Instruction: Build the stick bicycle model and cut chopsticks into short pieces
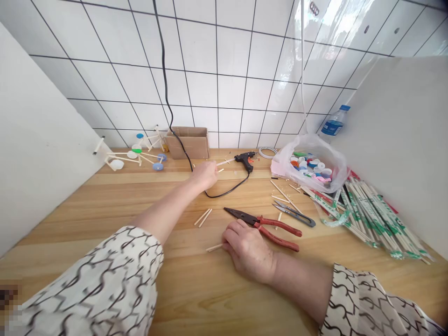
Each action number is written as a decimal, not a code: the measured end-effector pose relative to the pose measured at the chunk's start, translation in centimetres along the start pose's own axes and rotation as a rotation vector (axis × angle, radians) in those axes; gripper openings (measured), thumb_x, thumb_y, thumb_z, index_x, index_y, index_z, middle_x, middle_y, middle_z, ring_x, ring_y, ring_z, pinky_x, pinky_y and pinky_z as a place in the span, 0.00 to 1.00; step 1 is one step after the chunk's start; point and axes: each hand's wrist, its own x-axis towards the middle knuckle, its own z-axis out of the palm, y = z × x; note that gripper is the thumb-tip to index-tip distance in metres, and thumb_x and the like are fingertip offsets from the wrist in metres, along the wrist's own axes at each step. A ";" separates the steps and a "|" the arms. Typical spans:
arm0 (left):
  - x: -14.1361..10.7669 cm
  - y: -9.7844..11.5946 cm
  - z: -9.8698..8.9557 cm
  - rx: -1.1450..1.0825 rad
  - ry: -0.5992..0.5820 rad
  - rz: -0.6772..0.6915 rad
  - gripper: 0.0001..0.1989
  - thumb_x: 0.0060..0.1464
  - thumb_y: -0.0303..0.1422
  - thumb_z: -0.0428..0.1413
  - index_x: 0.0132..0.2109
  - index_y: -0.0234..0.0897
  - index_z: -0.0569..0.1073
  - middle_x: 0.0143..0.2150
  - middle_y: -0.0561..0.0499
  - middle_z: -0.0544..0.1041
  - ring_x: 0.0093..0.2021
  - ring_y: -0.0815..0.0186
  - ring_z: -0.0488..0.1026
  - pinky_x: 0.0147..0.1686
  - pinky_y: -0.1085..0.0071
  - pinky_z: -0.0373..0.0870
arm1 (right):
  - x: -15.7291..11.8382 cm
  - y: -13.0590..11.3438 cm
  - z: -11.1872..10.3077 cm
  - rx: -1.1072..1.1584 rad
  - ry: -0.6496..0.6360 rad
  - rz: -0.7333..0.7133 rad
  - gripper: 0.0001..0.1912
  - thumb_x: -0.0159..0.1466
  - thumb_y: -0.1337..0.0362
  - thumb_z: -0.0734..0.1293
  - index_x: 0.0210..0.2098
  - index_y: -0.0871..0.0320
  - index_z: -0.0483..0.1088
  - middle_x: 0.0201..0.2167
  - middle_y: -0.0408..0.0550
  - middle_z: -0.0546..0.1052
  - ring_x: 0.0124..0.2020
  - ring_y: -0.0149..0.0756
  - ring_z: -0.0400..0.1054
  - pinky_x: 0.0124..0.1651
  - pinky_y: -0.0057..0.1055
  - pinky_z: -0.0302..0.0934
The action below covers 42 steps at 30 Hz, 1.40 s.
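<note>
My left hand (206,175) reaches out over the table's middle, its fingers closed by a short wooden stick (220,171) and the glue stick (226,162) at the back of the black glue gun (246,160). What its fingertips grip is too small to tell. Closer to me, my right hand (248,248) is closed on a short wooden stick (214,248) that points left. Red-handled pliers (278,226) lie just beyond that hand, beside small scissors (294,214). Two short sticks (203,218) rest on the wood between the hands.
At the back stand a cardboard box (189,142) and, left of it, stick-and-cap models (136,151). A bag of bottle caps (310,163), a tape roll (268,151), a water bottle (335,122) and wrapped chopsticks (381,217) are to the right. A black cord (164,70) hangs down.
</note>
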 end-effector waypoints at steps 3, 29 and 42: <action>-3.6 -0.6 -0.6 -0.089 0.018 0.045 0.06 0.51 0.29 0.50 0.34 0.36 0.71 0.32 0.47 0.76 0.37 0.60 0.72 0.35 0.69 0.64 | 0.0 0.0 -0.1 0.006 -0.005 -0.008 0.05 0.60 0.72 0.60 0.30 0.59 0.65 0.32 0.51 0.70 0.35 0.39 0.61 0.35 0.32 0.57; -14.4 -2.0 0.4 -0.142 0.084 0.060 0.09 0.52 0.37 0.51 0.32 0.37 0.72 0.32 0.48 0.75 0.32 0.63 0.71 0.30 0.71 0.63 | 0.1 0.1 -0.7 0.003 0.032 -0.018 0.05 0.60 0.73 0.61 0.30 0.60 0.66 0.32 0.50 0.71 0.35 0.37 0.62 0.37 0.31 0.58; -14.7 -2.3 1.3 -0.115 0.081 0.173 0.07 0.54 0.33 0.49 0.31 0.38 0.70 0.33 0.49 0.75 0.33 0.63 0.71 0.31 0.71 0.64 | 0.3 0.4 -0.6 -0.020 0.001 -0.041 0.06 0.60 0.73 0.60 0.29 0.59 0.66 0.31 0.48 0.71 0.34 0.36 0.61 0.35 0.29 0.56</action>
